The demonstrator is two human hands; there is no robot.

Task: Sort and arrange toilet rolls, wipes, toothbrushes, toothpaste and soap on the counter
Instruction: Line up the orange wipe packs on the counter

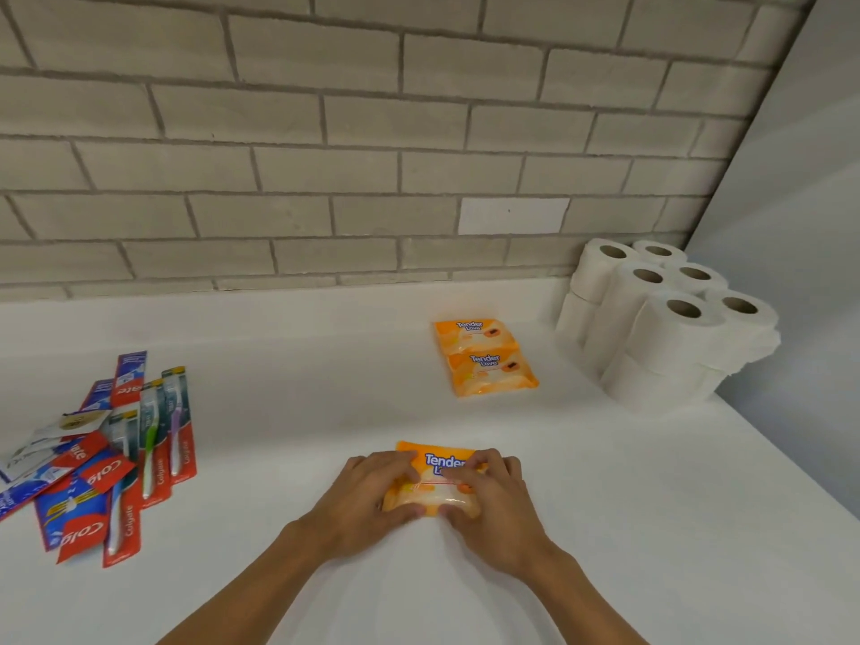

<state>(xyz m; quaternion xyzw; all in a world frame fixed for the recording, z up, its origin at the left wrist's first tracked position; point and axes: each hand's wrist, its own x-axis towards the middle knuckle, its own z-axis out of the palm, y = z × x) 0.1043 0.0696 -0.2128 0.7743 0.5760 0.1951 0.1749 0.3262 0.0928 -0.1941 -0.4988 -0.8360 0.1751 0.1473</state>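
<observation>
The left hand (370,491) and right hand (488,498) curl round the wipes pack (442,459).

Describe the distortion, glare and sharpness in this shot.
Head view: wide-angle distortion bows the brick wall; soft even light leaves only faint shadows by the toilet rolls; the white counter looks nearly washed out; the wipes pack gripped by the left hand and right hand shows glossy highlights; print on the toothbrush packs is soft.
</observation>
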